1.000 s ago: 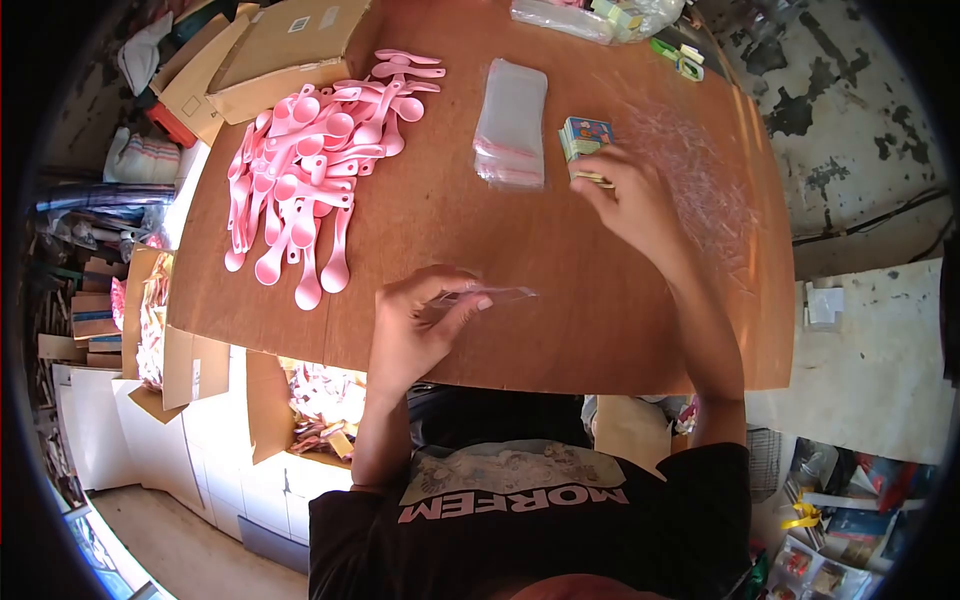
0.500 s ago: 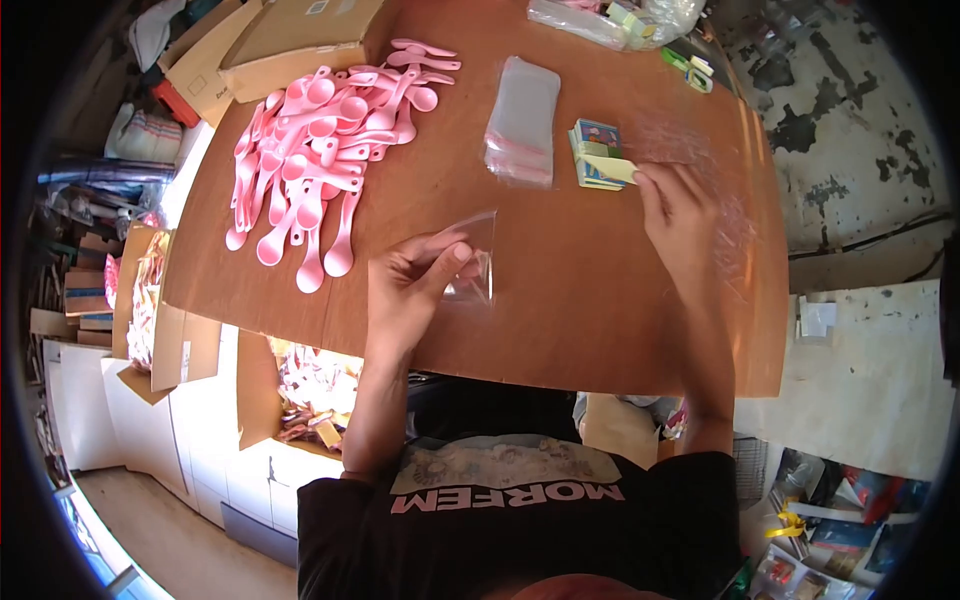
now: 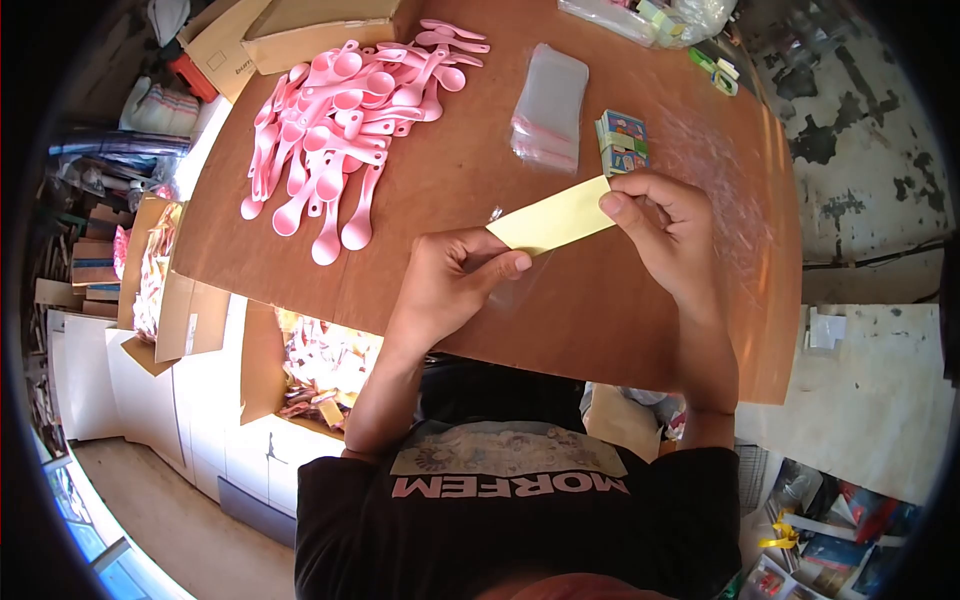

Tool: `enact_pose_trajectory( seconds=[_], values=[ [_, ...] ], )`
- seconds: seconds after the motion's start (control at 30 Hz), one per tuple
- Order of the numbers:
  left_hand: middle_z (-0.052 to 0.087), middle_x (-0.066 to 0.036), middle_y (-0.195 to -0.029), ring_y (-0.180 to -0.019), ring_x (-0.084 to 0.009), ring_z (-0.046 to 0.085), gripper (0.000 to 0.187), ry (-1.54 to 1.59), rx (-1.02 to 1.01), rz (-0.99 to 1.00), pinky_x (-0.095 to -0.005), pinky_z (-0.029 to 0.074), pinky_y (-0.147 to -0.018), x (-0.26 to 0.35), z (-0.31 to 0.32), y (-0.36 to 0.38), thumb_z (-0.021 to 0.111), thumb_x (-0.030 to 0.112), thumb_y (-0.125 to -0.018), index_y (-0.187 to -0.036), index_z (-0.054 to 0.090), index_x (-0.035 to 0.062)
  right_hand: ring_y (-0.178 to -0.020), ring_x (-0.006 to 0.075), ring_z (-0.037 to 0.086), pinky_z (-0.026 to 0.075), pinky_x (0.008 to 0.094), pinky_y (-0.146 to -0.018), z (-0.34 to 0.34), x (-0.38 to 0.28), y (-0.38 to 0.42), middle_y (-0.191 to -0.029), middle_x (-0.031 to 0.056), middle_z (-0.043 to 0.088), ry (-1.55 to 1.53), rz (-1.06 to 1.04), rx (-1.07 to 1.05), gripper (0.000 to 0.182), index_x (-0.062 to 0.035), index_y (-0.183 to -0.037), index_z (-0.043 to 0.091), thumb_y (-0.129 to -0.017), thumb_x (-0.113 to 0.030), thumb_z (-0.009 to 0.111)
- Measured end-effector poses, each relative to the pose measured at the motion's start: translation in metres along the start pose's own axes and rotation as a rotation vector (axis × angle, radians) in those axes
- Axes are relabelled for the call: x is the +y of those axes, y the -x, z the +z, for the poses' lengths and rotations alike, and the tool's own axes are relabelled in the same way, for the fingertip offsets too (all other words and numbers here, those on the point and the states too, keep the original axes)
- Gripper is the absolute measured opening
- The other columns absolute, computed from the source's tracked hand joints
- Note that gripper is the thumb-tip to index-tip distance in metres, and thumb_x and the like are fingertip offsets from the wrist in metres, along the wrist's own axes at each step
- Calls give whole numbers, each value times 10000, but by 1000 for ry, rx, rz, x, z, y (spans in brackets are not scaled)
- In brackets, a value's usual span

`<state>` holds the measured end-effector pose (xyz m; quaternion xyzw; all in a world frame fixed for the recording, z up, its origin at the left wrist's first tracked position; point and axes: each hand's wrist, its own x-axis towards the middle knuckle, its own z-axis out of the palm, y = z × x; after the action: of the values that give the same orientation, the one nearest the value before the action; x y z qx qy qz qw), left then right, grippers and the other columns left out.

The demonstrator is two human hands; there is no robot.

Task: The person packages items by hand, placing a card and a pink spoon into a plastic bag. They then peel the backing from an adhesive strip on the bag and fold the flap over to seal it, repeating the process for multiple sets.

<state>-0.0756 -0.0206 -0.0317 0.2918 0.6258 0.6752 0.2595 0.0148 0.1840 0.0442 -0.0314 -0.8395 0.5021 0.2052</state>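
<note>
A pale yellow card (image 3: 553,217) stretches between my two hands above the table. My right hand (image 3: 668,232) pinches its right end between thumb and fingers. At the other end, my left hand (image 3: 445,283) is closed with its thumb over a clear plastic bag (image 3: 514,285), and the card's left end meets its fingers. Most of the bag is hidden behind the card and hand. Just beyond my right fingers lies a stack of printed cards (image 3: 624,138). Left of that stack is a pile of clear plastic bags (image 3: 556,95).
Pink spoons (image 3: 345,125) are heaped on the left of the brown table (image 3: 600,320). A cardboard box (image 3: 325,30) stands behind them. Green-handled scissors (image 3: 716,72) lie at the far right. Below the table's left edge is an open carton (image 3: 262,365) full of small packets.
My right hand has brought the yellow card left and toward me from the stack. My left hand has moved slightly right, and the card's end now meets it. The view has shifted slightly.
</note>
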Motion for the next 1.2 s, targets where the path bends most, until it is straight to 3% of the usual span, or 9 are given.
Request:
enact_pose_trajectory(
  seconds=[0.17, 0.33, 0.4, 0.43, 0.5, 0.53, 0.77, 1.0, 1.2],
  values=[
    [674, -20, -707, -644, -20, 545, 164, -248, -118, -76, -224, 459, -573, 16, 4, 1, 712, 119, -821, -909, 696, -18, -645, 101, 562, 442, 251, -572, 12, -3, 7, -761, 40, 648, 117, -58, -153, 103, 5, -887, 667, -849, -91, 661],
    [629, -101, -658, -550, -149, 574, 208, -357, -84, 89, -276, 442, -546, 23, 19, -5, 749, 148, -764, -893, 688, -4, -581, 219, 566, 434, 309, -516, 22, -14, 15, -679, 81, 570, 360, -234, -92, 81, -29, -872, 679, -793, -47, 680],
    [611, -79, -631, -556, -203, 593, 194, -558, 587, 786, -290, 457, -557, 16, 22, -13, 757, 153, -752, -816, 677, -11, -589, 202, 592, 441, 286, -496, 15, -21, 20, -722, 87, 613, 542, -184, 59, 109, -29, -887, 684, -779, -14, 693],
    [611, -79, -631, -556, -203, 593, 194, -559, 584, 786, -290, 457, -557, 10, 22, -5, 757, 153, -752, -816, 677, -11, -589, 202, 592, 441, 286, -496, 15, -19, 19, -722, 87, 613, 541, -183, 61, 109, -29, -887, 684, -779, -14, 693],
    [627, -105, -760, -686, -216, 614, 230, -124, 231, 568, -319, 482, -618, 1, 16, 19, 773, 175, -741, -818, 657, -8, -654, 203, 630, 481, 279, -545, 14, -13, 16, -802, 98, 661, 375, -422, 288, 146, -13, -920, 676, -777, 10, 696],
    [623, -165, -990, -904, -234, 612, 383, -97, -91, 370, -329, 486, -765, 0, 5, 22, 727, 269, -809, -1029, 616, -24, -654, 203, 630, 481, 279, -545, 14, -12, 18, -802, 98, 661, 377, -422, 289, 146, -13, -920, 676, -777, 10, 696],
    [459, -144, -1338, -1252, -253, 443, 698, 1128, -121, 17, -420, 385, -1023, -4, 38, 9, 524, 477, -917, -1374, 319, -8, -827, 184, 675, 531, 263, -680, 30, -14, 47, -947, 138, 688, 117, -231, 83, 163, 15, -979, 664, -816, 20, 665],
    [627, -96, -1105, -1019, -170, 603, 253, 1050, 143, 16, -351, 481, -903, -8, 47, 3, 515, 142, -958, -1159, 544, -8, -895, 175, 638, 518, 285, -785, 55, 16, 80, -999, 166, 644, -388, 64, 259, 450, 22, -1263, 327, -875, 81, 548],
    [674, -59, -984, -888, -73, 594, 200, 731, 191, -3, -224, 448, -789, -6, 59, 10, 570, 149, -942, -1037, 640, -12, -911, 154, 623, 508, 270, -792, 62, 11, 74, -985, 148, 638, -472, 249, 364, 377, 33, -1201, 407, -866, 67, 577]
  ],
)
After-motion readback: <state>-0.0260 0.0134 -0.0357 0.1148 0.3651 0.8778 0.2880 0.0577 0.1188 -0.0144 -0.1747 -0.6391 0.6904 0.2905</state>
